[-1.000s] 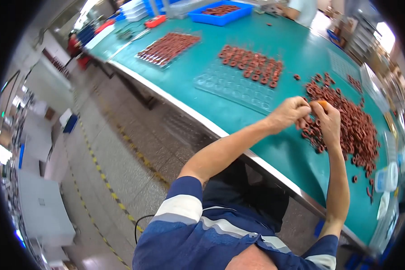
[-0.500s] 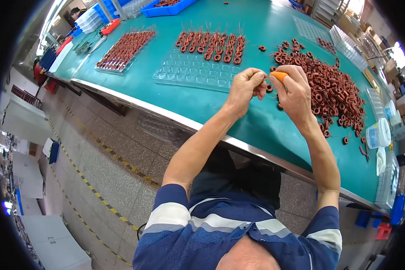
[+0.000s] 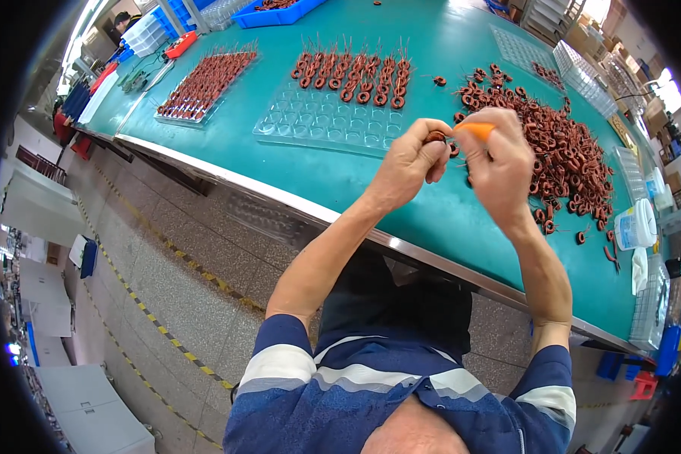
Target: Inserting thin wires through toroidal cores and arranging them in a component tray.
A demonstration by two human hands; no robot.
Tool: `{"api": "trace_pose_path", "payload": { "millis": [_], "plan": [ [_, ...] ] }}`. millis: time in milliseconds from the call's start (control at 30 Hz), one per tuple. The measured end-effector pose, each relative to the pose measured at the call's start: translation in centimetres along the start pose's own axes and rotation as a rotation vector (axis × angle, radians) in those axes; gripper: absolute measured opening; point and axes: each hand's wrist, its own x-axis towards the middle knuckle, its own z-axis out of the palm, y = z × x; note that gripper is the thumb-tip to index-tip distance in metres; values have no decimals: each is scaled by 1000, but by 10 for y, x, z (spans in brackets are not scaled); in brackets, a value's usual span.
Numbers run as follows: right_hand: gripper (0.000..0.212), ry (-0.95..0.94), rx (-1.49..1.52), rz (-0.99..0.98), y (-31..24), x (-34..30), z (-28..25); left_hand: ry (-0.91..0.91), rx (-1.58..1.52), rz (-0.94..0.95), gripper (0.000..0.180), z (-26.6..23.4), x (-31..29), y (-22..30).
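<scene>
My left hand [image 3: 407, 168] pinches a copper-red wire-wound ring coil [image 3: 434, 137] between thumb and fingers above the table. Close beside it, my right hand [image 3: 503, 170] is closed round an orange-handled tool [image 3: 478, 131]; its working end is too small and blurred to make out. The two hands nearly meet at the coil. Beyond the left hand lies a clear plastic tray [image 3: 280, 125] with round pockets. Rows of ring coils [image 3: 353, 76], their wire ends pointing up, fill its far part, while the near pockets hold none. A large heap of loose coils [image 3: 567, 155] spreads right of my right hand.
A full tray of coils [image 3: 208, 85] sits at the left on the green table [image 3: 295, 170]. A blue bin [image 3: 280, 11] stands at the back. Along the right edge are a white tub [image 3: 635, 225] and clear trays [image 3: 523, 49]. The table's metal edge [image 3: 303, 203] runs before me.
My left hand has turned so the coil shows between its fingers. My right hand has shifted slightly, and the orange handle has tilted. The view has moved a little.
</scene>
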Motion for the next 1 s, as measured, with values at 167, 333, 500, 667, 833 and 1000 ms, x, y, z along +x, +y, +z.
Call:
{"api": "trace_pose_path", "payload": {
  "millis": [167, 333, 500, 667, 833, 1000],
  "plan": [
    [20, -160, 567, 768, 19, -4, 0, 44, -157, 24, 16, 4, -8, 6],
    [21, -223, 342, 661, 10, 3, 1, 87, -149, -84, 13, -5, -3, 13],
    [12, -97, 366, 449, 5, -6, 7, 132, -73, -52, 8, 1, -5, 9],
    [25, -276, 693, 905, 28, -10, 7, 129, -95, -31, 7, 8, -7, 6],
    [36, -232, 765, 887, 28, 0, 17, 153, -116, -29, 20, -12, -10, 9],
    [37, -416, 800, 925, 37, -5, 14, 187, -189, -27, 24, -18, -8, 7]
  ]
}}
